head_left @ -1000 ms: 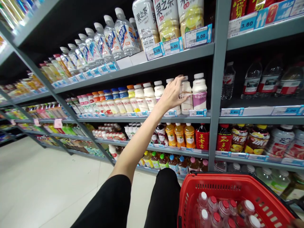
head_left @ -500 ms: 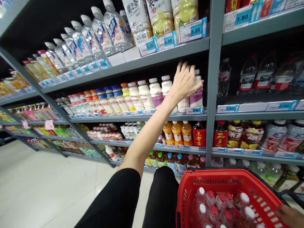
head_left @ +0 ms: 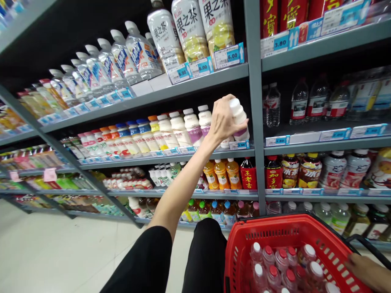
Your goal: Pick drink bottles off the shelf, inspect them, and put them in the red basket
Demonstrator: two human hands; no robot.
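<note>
My left hand (head_left: pixel 224 120) is closed around a white yogurt drink bottle (head_left: pixel 240 114) with a white cap and a purple label. The bottle leans at the front of the middle shelf, its cap tipped to the left. Beside it, to the left, stand similar white bottles (head_left: pixel 192 126) in a row; part of that row is hidden behind my hand. At the lower right my right hand (head_left: pixel 363 266) is blurred, at the side of a red shopping basket (head_left: pixel 259 230), and its grip is unclear. Several clear bottles (head_left: pixel 281 258) with red and white caps stand inside the basket.
Grey shelving (head_left: pixel 255 114) spans the view, with an upright post just right of my left hand. Large tea bottles (head_left: pixel 189 30) stand on the shelf above, orange juice bottles (head_left: pixel 233 175) below. Pale floor tiles (head_left: pixel 61 252) lie at the lower left.
My left hand has closed on the yogurt drink bottle at the row's right end and tilted it. The view has shifted right. The right hand has come slightly further over the basket's side.
</note>
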